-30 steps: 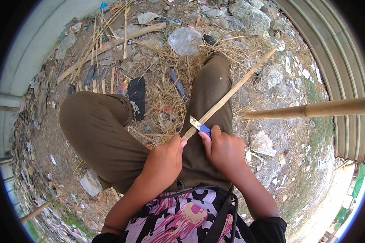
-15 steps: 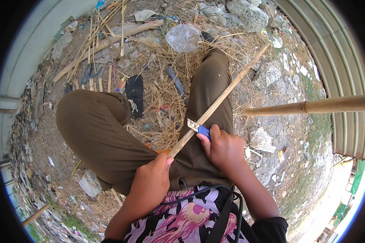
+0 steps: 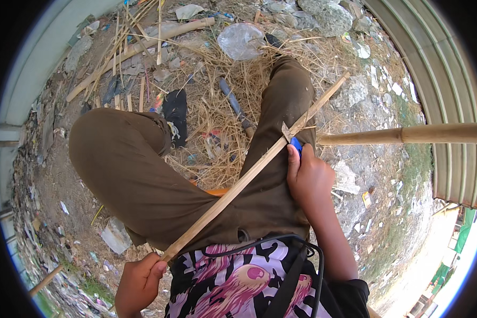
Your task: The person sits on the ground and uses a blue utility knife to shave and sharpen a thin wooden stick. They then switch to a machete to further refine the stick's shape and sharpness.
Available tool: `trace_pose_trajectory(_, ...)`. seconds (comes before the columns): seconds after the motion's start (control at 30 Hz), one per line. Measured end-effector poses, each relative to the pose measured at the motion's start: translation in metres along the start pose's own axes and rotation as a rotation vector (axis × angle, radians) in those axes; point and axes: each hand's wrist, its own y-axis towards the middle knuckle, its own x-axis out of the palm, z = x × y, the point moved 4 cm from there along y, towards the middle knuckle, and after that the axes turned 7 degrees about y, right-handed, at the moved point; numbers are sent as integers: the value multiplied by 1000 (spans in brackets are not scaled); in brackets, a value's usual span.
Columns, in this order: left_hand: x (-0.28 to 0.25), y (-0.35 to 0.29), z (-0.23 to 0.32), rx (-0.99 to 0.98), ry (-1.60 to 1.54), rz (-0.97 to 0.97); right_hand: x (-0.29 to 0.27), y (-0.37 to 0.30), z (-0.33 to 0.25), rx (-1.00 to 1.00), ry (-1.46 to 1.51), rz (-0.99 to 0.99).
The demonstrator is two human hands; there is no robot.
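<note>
Mid-shave on the bamboo strip [image 3: 249, 177]: left hand [image 3: 139, 281] clamped on its near end, right hand [image 3: 308, 177] gripping the blue-handled knife [image 3: 292, 139] against it. Next stroke probably needs the blade angled shallow, pushed away from the knee.

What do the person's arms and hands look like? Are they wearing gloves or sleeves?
No gloves: both the left hand and the right hand are bare, with no rings or watch showing. The right forearm is bare up to a black sleeve near the elbow. The left arm is mostly out of view.
</note>
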Motion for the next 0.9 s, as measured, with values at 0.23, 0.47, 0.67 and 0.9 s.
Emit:
trace_pose_trajectory(0.23,32,72,54,203,-70,55,-5,-4,-4,-69,129,-80)
trace_pose_trajectory(0.47,70,158,125,460,126,281,-2,0,-12,-128,183,-112)
trace_pose_trajectory(0.67,71,163,125,457,168,284,0,2,-10,-123,147,-122)
trace_pose_trajectory(0.9,57,131,109,340,42,177,3,1,-5,-114,73,-105)
